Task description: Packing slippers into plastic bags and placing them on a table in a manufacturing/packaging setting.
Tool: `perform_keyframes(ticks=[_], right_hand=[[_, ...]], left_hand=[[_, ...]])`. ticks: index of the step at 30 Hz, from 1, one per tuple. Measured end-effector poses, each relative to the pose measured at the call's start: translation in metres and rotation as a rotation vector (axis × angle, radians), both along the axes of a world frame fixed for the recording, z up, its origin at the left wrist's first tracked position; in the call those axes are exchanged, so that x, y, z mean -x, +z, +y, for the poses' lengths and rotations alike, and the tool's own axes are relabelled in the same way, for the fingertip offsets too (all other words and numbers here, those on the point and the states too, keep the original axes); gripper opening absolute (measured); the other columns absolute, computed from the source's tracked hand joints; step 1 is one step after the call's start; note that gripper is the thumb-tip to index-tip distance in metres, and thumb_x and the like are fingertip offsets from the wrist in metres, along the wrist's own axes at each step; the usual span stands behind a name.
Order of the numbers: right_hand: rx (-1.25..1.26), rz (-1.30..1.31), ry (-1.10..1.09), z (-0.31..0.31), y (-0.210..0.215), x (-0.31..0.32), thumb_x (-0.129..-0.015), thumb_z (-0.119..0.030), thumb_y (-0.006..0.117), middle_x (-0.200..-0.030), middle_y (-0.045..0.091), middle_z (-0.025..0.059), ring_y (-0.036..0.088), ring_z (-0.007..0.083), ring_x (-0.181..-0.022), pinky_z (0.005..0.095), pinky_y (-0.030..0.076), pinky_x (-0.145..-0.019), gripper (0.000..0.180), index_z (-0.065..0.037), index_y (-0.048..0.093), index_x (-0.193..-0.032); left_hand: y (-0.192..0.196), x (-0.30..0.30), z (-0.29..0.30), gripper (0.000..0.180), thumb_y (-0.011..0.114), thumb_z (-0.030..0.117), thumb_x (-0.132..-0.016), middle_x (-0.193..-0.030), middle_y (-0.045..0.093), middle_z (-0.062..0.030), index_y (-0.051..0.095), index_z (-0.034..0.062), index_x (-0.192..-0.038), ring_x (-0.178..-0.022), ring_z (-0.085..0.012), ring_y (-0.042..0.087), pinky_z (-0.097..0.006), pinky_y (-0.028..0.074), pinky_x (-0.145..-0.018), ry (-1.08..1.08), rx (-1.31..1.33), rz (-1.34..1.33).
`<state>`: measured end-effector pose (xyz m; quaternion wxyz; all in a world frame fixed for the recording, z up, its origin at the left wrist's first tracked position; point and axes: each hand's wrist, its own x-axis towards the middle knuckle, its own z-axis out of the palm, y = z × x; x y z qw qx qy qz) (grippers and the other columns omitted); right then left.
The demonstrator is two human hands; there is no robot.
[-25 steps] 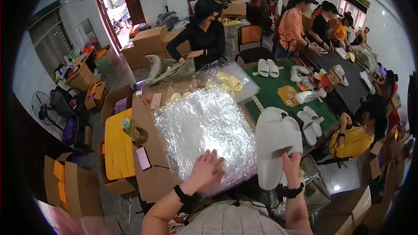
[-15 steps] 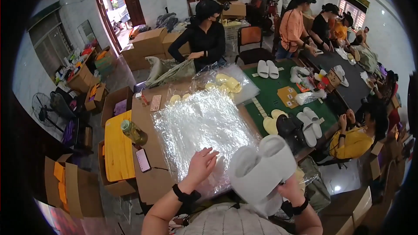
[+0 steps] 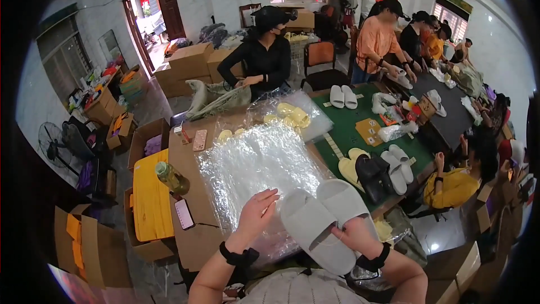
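My right hand (image 3: pixel 353 235) grips a pair of pale grey-white slippers (image 3: pixel 320 219), held together with their soles up just above the near edge of the table. My left hand (image 3: pixel 256 214) has its fingers spread and rests on a stack of clear plastic bags (image 3: pixel 253 163) that covers the cardboard-topped table (image 3: pixel 185 163) in front of me. The slippers sit just to the right of that hand, over the near end of the bags.
A phone (image 3: pixel 184 214) and a bottle (image 3: pixel 170 177) lie left of the bags. Yellow slippers (image 3: pixel 292 115) sit at the table's far end, where a person in black (image 3: pixel 264 56) works. A green table (image 3: pixel 360 129) with more slippers and several workers is at right. Cardboard boxes (image 3: pixel 84 242) stand at left.
My right hand has brought the slippers down from upright to flat and leftwards toward my left hand. My left hand has shifted slightly right along the bags.
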<state>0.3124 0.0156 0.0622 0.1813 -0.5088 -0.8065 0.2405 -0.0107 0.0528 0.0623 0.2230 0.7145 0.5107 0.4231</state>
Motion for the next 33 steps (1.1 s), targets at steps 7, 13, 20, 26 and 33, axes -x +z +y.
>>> perform_keyframes(ticks=[7,13,20,26,33], right_hand=[[-0.036,-0.039,0.051,0.012,0.005,0.05,-0.092,-0.038,0.065,-0.063,0.06,0.0253,0.063,0.0432,-0.064,0.0508,0.05,-0.063,0.052,0.005,0.064,-0.065],[-0.062,0.077,-0.056,0.05,-0.014,0.102,-0.091,-0.03,0.065,-0.069,0.062,0.027,0.063,0.0446,-0.069,0.051,0.05,-0.065,0.042,0.006,0.065,-0.069],[-0.04,0.18,-0.102,0.109,-0.058,0.157,-0.09,-0.028,0.066,-0.078,0.065,0.0292,0.065,0.0475,-0.077,0.052,0.051,-0.069,0.037,0.006,0.066,-0.075],[-0.313,0.18,-0.272,0.134,-0.039,0.208,-0.095,-0.043,0.064,-0.069,0.063,0.0282,0.066,0.0448,-0.07,0.05,0.052,-0.064,0.053,0.004,0.066,-0.069],[-0.248,0.196,-0.192,0.105,-0.043,0.229,-0.098,-0.041,0.059,-0.064,0.062,0.0249,0.065,0.0419,-0.066,0.0497,0.051,-0.059,0.054,0.001,0.066,-0.065]], left_hand=[[0.016,-0.02,-0.004,0.024,0.062,0.007,-0.092,-0.127,0.068,-0.0096,0.072,0.005,-0.114,-0.121,-0.0337,0.061,-0.041,0.052,-0.1,-0.12,-0.204,0.218],[0.021,-0.025,-0.012,0.025,0.064,0.008,-0.092,-0.126,0.069,-0.0103,0.072,0.0047,-0.115,-0.119,-0.0302,0.065,-0.04,0.052,-0.101,-0.073,-0.24,0.184],[0.026,-0.014,-0.027,0.026,0.063,0.008,-0.092,-0.125,0.07,-0.0091,0.073,0.0058,-0.116,-0.121,-0.0295,0.064,-0.038,0.051,-0.102,-0.08,-0.142,0.057],[0.021,0.011,-0.038,0.026,0.061,0.008,-0.092,-0.124,0.07,-0.0113,0.073,0.0059,-0.116,-0.121,-0.0315,0.064,-0.039,0.052,-0.1,-0.091,-0.073,-0.108],[0.01,0.04,-0.042,0.026,0.058,0.005,-0.095,-0.126,0.07,-0.0123,0.073,0.0044,-0.116,-0.121,-0.0269,0.064,-0.036,0.049,-0.103,-0.099,0.062,-0.256]])
